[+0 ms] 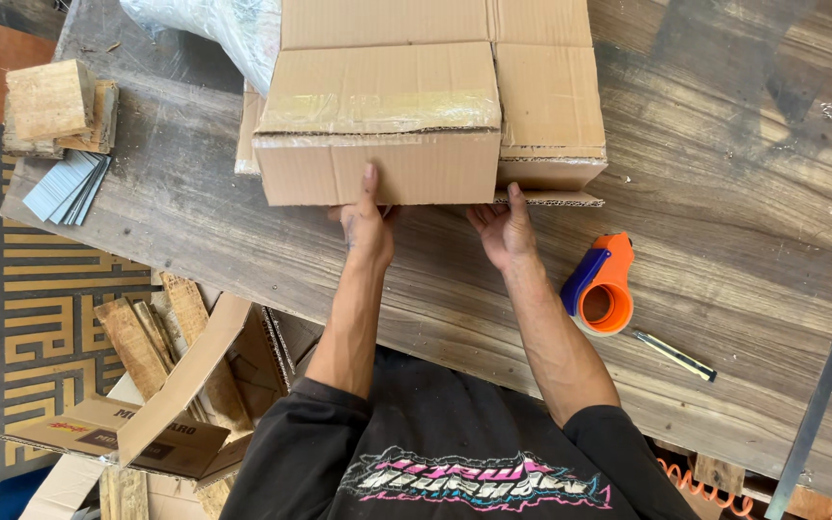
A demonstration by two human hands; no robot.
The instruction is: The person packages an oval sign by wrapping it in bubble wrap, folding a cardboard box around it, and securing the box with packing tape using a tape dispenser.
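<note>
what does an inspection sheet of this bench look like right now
surface: wooden table, worn and scuffed
job's things: cardboard box, flaps folded over, old tape on one flap
clutter: orange tape dispenser, pen-like tool, wood blocks, grey strips, plastic wrap
hands: left hand flat against the box's near side; right hand at its lower edge, fingers under a flap
cables: orange coiled cord below the table edge
surroundings: open carton with wood scraps on the floor, patterned mat
</note>
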